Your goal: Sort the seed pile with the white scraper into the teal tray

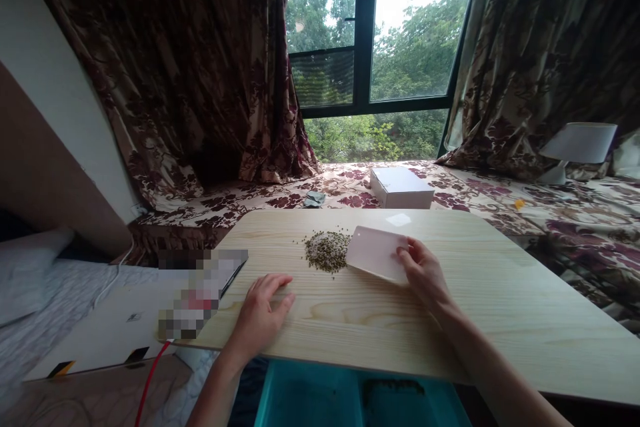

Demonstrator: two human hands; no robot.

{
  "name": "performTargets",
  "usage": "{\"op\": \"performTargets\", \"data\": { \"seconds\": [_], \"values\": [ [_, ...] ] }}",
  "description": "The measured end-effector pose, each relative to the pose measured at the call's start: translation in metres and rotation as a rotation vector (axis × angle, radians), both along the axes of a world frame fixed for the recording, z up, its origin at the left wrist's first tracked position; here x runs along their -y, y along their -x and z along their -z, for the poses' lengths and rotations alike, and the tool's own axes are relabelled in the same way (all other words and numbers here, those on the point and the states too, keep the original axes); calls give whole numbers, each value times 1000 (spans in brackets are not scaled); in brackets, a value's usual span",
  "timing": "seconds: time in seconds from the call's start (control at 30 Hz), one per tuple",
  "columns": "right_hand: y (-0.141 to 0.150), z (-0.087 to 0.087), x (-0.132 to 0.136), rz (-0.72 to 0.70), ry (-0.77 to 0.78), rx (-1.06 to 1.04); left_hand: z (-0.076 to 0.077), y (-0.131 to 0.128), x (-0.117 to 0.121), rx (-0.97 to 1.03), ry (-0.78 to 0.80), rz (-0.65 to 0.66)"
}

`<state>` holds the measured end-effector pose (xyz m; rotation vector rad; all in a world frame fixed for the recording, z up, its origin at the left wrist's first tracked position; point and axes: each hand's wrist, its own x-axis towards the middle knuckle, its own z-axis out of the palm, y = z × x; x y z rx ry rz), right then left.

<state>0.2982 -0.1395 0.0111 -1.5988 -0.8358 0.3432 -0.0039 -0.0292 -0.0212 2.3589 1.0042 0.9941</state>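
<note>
My right hand [423, 270] grips the right end of a white flat plastic scraper [377, 253] with a small hole in one corner. Its left edge meets a pile of small greenish-brown seeds or beans [327, 250] on the wooden table [360, 327]. My left hand [265, 313] rests on the tabletop, front left of the pile, fingers apart and holding nothing. Below the table's near edge is a turquoise two-compartment container [313, 397]. Some dark material [393, 387] lies in its right compartment.
At the table's left edge lies a flat device [235, 267], partly blurred out, with a red cable [150, 380]. Behind the table are a white box [403, 187] and a crumpled cloth or paper [314, 199]. A lamp [580, 143] stands at the far right.
</note>
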Motion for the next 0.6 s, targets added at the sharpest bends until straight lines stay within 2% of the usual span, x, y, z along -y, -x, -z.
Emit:
{"op": "performTargets", "data": {
  "seconds": [0.17, 0.6],
  "values": [
    [3, -2, 2, -12, 42, -2, 0, 1, 0, -6, 11, 8],
    [3, -4, 2, -17, 14, -28, -2, 1, 1, -1, 26, 16]
  ]
}}
